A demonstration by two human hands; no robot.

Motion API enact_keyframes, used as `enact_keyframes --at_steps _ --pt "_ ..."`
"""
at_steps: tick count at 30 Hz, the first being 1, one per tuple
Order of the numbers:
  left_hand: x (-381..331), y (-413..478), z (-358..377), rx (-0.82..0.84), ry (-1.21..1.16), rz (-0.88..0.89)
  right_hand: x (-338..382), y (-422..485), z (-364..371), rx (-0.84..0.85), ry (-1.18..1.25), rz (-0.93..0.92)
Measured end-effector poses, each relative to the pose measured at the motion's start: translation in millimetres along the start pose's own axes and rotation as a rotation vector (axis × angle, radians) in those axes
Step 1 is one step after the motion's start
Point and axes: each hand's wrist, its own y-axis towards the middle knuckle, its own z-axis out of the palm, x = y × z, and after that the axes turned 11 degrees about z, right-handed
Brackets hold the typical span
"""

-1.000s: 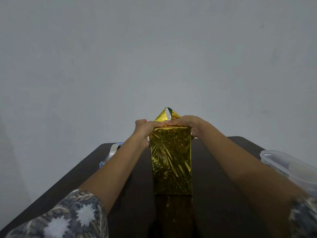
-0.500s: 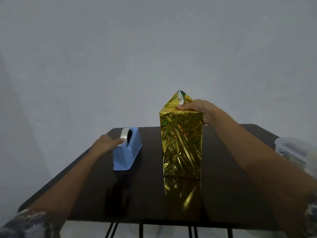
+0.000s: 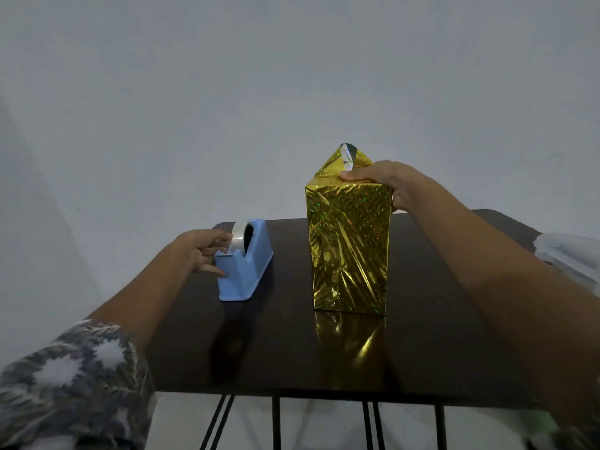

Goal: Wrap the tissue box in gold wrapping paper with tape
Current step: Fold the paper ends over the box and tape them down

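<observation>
Left hand (image 3: 201, 251) has gone from both-hands-on-the-box to the blue tape dispenser (image 3: 246, 264) at bench (image 3: 438, 336) left. Its fingers (image 3: 224, 237) are spread, one tip on the tape roll (image 3: 238, 237), others vs. the dispenser side (no strip pulled yet, far as I can see). Right hand (image 3: 386, 180) hasn't left: it grips the top of the tissue box (image 3: 349, 248), thumb pinning the fold. Box stands upright mid-bench, sides fully in gold paper (image 3: 344, 162), w/ the top flap sticking up loose, silver inside showing. Judgement: body wrap done, this end not sealed. Next = tear a strip one-handed & tape the flap down. Risk: foil springs open if the thumb lifts.
</observation>
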Motion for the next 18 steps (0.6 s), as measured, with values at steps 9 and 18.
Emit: enact_keyframes --at_steps 9,18 --pt "26.6 0.0 -6.6 -0.111 -0.268 0.146 -0.3 -2.1 2.1 -0.032 -0.038 0.014" --pt "37.9 -11.6 10.2 -0.270 -0.448 0.257 -0.7 -4.7 4.1 -0.045 -0.065 0.021"
